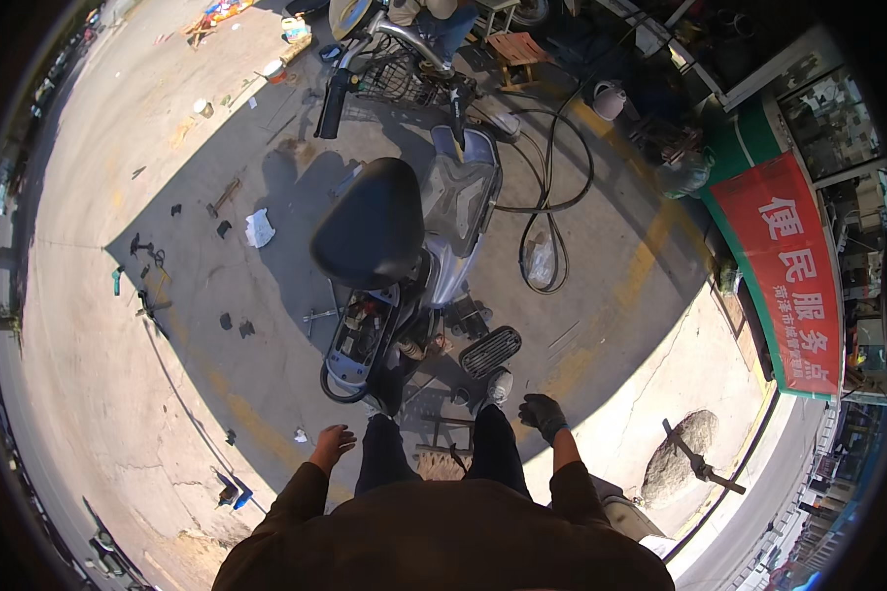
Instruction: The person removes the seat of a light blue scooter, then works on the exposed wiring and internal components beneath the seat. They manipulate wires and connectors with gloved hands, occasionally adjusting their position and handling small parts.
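Note:
Before me stands an electric scooter (453, 207), its black seat (370, 222) tipped up. Behind the seat, an uncovered rear compartment (365, 340) shows wires and parts. My bare left hand (335, 445) hangs beside my left leg, fingers loosely apart, holding nothing. On the other side my right hand (543, 416), in a dark glove, is off my right leg; its fingers are apart with nothing seen in them. Near my right shoe lies or stands a black slotted oval part (490, 353); I cannot tell if it is attached. Neither hand touches the scooter.
To the left lie a hammer (224, 197), crumpled white paper (258, 229) and scattered small tools. A black hose (591, 163) loops on the right. Ahead are a wooden stool (518, 47) and another person (448, 25). A low stool (439, 463) sits between my legs; a red banner (784, 276) hangs right.

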Demonstrator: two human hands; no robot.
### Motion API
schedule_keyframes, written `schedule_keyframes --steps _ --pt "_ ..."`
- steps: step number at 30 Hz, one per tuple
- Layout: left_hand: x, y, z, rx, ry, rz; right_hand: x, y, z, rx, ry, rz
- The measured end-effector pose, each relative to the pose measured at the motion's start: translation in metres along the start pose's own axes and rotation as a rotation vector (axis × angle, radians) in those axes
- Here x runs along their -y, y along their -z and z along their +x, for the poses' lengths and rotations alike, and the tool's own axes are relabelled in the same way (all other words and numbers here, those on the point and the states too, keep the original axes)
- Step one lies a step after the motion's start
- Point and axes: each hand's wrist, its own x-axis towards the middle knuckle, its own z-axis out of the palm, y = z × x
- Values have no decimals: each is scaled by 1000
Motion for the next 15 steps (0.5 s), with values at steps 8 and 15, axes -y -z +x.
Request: schedule_keyframes --steps 8,15 --pt "-3 -32 -83 79 -61 80 -22 195 -30 -230 -46 163" --pt "-8 -170 -141 25 -227 45 7 341 -38 -137 -3 -37"
